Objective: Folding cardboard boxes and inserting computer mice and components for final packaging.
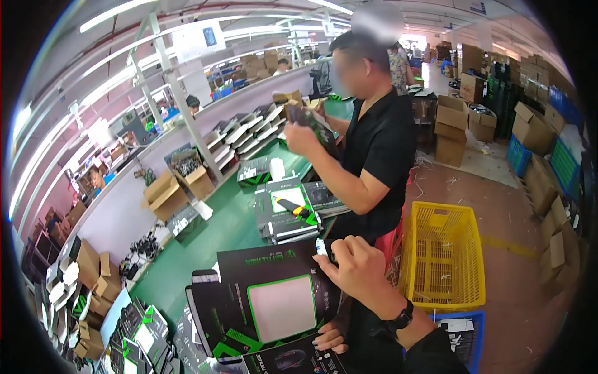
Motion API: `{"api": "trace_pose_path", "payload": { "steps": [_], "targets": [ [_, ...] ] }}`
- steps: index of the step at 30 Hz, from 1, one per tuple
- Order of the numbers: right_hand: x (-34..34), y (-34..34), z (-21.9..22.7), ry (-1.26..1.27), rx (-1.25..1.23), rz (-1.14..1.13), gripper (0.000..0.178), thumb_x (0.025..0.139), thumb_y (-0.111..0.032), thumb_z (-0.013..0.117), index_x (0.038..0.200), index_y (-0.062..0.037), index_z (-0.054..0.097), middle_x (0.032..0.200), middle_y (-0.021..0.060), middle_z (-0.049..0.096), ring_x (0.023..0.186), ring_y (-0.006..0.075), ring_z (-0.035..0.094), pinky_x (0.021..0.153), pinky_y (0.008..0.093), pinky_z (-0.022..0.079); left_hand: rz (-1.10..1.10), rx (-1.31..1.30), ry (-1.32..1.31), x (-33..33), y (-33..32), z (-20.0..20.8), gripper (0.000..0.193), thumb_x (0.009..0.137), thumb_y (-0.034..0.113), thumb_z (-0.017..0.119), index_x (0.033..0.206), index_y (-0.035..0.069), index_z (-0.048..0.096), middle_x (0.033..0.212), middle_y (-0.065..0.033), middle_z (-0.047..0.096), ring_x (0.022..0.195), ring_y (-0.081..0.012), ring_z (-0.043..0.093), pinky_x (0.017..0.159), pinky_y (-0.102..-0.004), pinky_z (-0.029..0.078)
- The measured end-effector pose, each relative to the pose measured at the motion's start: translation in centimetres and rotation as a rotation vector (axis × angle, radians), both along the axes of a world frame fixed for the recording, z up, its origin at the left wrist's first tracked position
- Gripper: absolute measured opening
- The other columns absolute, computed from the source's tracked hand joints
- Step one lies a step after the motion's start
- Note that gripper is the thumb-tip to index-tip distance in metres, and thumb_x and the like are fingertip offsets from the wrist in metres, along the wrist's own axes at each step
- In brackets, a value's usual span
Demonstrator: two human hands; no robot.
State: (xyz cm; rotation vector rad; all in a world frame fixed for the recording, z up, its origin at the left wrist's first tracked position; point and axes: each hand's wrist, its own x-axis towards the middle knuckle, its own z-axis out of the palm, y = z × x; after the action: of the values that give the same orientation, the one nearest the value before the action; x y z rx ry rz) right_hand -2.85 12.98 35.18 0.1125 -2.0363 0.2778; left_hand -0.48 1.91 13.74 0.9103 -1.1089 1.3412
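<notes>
A flat black and green printed cardboard box (225,305) with a green-edged pale panel lies before me, tilted over the bench. At its lower right edge, the fingers of my left hand (331,336) are curled against the cardboard; the rest of that hand is hidden. My right hand (358,269), with a dark watch at the wrist, is at the box's upper right corner. Between its thumb and fingers is a small white piece (321,248), too small to tell its kind. Beneath the box shows another printed panel (286,363) with a mouse picture.
A yellow-black utility knife (293,207) lies on stacked boxes (277,227) on the green bench (233,212). Beyond, a person in black (383,143) holds a dark box (317,128). Right stand a yellow crate (408,249) and a blue crate (478,336). Open cartons (165,196) line the wall.
</notes>
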Motion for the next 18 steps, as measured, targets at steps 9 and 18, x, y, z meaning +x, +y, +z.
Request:
{"api": "trace_pose_path", "payload": {
  "steps": [9, 18],
  "targets": [
    [2.1, -0.2, -0.3, 0.107, -0.196, 0.370, 0.033, 0.076, -0.021, 0.085, 0.074, -0.0110, 0.054, 0.063, 0.0030, 0.049, 0.053, 0.0209, 0.053, 0.044, 0.0335, 0.040, 0.213, -0.296, -0.187, 0.2, -3.1, 2.8, 0.014, 0.106, 0.020, 0.038, 0.106, 0.013, 0.051, 0.090, 0.0000, 0.067, 0.088, -0.0131, 0.061, 0.084, -0.0320, 0.034],
    [2.7, -1.0, -3.8, -0.129, -0.539, 0.435, 0.022, 0.087, -0.015, 0.078, 0.085, -0.0035, 0.059, 0.071, 0.0066, 0.057, 0.055, 0.0155, 0.054, 0.050, 0.0294, 0.041, 0.262, -0.432, -0.293, 0.4, -3.9, 7.4, 0.010, 0.105, 0.014, 0.038, 0.103, 0.015, 0.048, 0.083, 0.0020, 0.061, 0.077, -0.0103, 0.058, 0.081, -0.0301, 0.034]
  ]
}}
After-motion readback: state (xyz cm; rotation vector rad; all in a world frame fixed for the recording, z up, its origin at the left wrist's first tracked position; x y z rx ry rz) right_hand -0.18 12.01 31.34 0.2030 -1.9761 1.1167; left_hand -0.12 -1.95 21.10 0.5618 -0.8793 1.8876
